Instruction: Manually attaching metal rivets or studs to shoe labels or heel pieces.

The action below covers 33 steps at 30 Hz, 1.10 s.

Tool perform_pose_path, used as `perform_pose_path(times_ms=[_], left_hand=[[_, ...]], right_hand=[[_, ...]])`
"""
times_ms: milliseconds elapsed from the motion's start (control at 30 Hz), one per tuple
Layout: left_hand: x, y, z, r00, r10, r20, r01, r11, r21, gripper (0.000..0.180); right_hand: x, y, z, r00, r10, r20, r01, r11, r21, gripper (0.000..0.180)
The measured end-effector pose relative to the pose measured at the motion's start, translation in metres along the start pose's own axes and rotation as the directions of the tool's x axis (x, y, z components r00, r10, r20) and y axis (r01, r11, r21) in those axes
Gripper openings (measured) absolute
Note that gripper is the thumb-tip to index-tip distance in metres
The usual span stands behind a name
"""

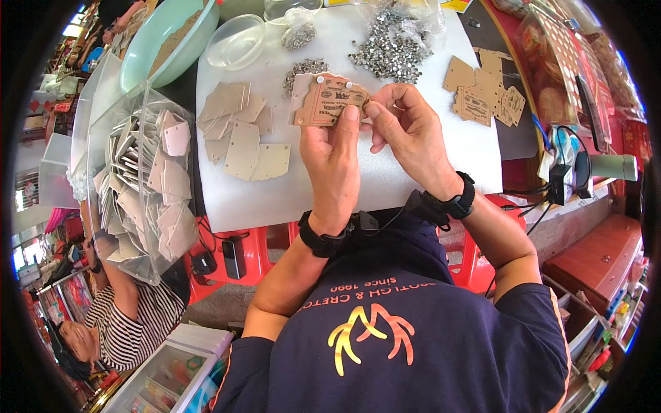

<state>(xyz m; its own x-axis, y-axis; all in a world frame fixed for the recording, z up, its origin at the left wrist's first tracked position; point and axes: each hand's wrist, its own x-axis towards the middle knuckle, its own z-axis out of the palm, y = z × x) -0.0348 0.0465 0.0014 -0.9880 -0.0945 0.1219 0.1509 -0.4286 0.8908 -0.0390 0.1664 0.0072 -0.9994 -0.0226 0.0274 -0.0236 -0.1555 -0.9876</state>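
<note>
My left hand [332,162] holds a stack of tan cardboard tags [329,102] with printed faces and small white studs along the top edge, thumb pressed on the front. My right hand [406,131] pinches at the stack's right corner with fingertips together. Both hands hover over a white foam sheet [385,186] on the table. A pile of small silver rivets [392,48] lies just beyond the tags, and a smaller pile [303,69] sits to its left.
Blank pale tags [241,134] lie at left on the sheet, printed brown tags [485,89] at right. A clear bin [148,179] full of tags stands far left, with a green bowl [165,41] and a clear dish [236,41] behind. Another person in a striped shirt [134,316] sits lower left.
</note>
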Motion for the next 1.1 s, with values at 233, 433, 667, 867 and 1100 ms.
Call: perform_pose_path(times_ms=[233, 433, 667, 867, 1100], left_hand=[[-0.002, 0.003, 0.003, 1.0, -0.024, -0.014, 0.024, 0.998, -0.057, 0.025], [-0.003, 0.001, 0.0, 1.0, -0.014, 0.019, 0.014, 1.0, -0.025, 0.024], [-0.003, 0.001, -0.001, 0.999, -0.002, 0.034, 0.004, 0.999, -0.049, 0.023], [-0.001, 0.0, -0.007, 0.996, -0.048, 0.075, 0.051, 0.998, -0.046, 0.022], [-0.002, 0.0, -0.004, 0.998, -0.017, 0.057, 0.019, 0.999, -0.03, 0.018]], right_hand=[[0.0, -0.001, -0.003, 0.999, 0.005, 0.034, -0.002, 0.998, -0.068, 0.018], [0.002, 0.005, -0.006, 0.974, -0.225, 0.002, 0.219, 0.949, -0.227, 0.012], [0.005, 0.005, -0.014, 0.963, -0.263, 0.062, 0.269, 0.912, -0.309, 0.014], [0.004, -0.009, -0.019, 0.988, -0.015, 0.154, 0.022, 0.999, -0.047, 0.015], [0.003, -0.011, -0.019, 0.987, 0.01, 0.163, -0.008, 1.0, -0.012, 0.017]])
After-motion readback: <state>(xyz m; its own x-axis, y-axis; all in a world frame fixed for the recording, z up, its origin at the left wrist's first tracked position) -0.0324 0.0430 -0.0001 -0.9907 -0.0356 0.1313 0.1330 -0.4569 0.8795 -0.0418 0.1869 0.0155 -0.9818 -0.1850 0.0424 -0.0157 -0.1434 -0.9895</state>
